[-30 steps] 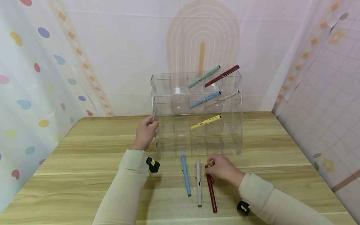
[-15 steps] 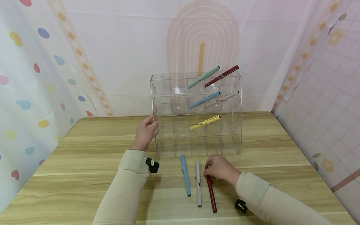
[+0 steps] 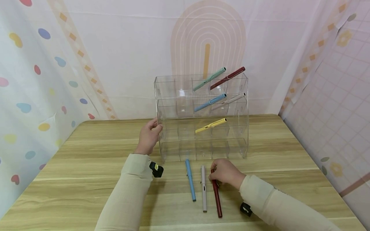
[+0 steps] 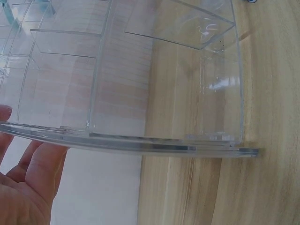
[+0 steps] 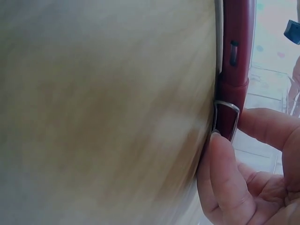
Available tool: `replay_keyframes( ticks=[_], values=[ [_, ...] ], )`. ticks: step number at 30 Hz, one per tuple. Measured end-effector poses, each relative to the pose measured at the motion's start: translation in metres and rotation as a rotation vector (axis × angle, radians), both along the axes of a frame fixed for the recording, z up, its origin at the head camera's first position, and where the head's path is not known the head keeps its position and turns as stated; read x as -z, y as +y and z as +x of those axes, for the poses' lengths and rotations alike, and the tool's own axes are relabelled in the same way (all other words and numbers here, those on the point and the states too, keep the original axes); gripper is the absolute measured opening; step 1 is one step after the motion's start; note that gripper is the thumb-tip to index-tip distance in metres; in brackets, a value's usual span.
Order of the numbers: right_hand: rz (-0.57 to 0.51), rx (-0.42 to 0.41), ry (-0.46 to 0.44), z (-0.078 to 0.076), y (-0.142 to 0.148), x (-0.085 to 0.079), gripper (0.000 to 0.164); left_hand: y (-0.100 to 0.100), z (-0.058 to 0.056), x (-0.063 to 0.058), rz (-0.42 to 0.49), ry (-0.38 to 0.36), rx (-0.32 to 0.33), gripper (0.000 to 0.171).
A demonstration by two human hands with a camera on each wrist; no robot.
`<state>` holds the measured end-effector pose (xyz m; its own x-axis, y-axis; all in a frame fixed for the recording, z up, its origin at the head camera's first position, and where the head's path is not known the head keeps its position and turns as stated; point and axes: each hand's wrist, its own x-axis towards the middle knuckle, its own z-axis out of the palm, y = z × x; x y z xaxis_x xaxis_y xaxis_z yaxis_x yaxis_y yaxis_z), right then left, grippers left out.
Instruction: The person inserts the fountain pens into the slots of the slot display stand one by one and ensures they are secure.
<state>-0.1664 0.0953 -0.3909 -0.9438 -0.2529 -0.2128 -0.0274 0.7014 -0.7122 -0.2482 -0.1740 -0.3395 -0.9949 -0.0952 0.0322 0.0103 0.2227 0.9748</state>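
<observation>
Pale cloth [image 3: 130, 48] printed with a pink arch [image 3: 208, 35], coloured spots [image 3: 44, 33] and orange diamonds [image 3: 80, 53] hangs behind the wood-grained table [image 3: 289, 166].

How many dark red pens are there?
2: one red pen leans in the top row of the clear organizer; the front red pen is pinched by the right hand.

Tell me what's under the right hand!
Under the right hand is one end of a dark red pen with its metal clip, then wooden table. The hand covers parts of these, which I can't see.
</observation>
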Motion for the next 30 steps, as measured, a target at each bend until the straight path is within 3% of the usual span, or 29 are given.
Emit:
replay_keyframes(
  ticks=[7, 15, 22, 30],
  values=[
    [-0.007, 0.019, -0.038, -0.002, 0.002, -0.002, 0.009, 0.000, 0.001, -0.001, 0.023, -0.009, 0.004, 0.046],
    [-0.049, 0.041, -0.075, -0.005, 0.004, -0.004, 0.007, 0.000, 0.002, -0.002, -0.029, 0.007, 0.005, 0.046],
    [-0.136, 0.085, -0.090, -0.005, 0.010, -0.013, 0.025, 0.001, 0.001, -0.001, -0.013, -0.003, 0.005, 0.047],
    [-0.231, 0.105, -0.076, -0.013, 0.023, -0.024, 0.033, -0.001, 0.001, -0.001, -0.017, -0.008, 0.000, 0.047]
  ],
)
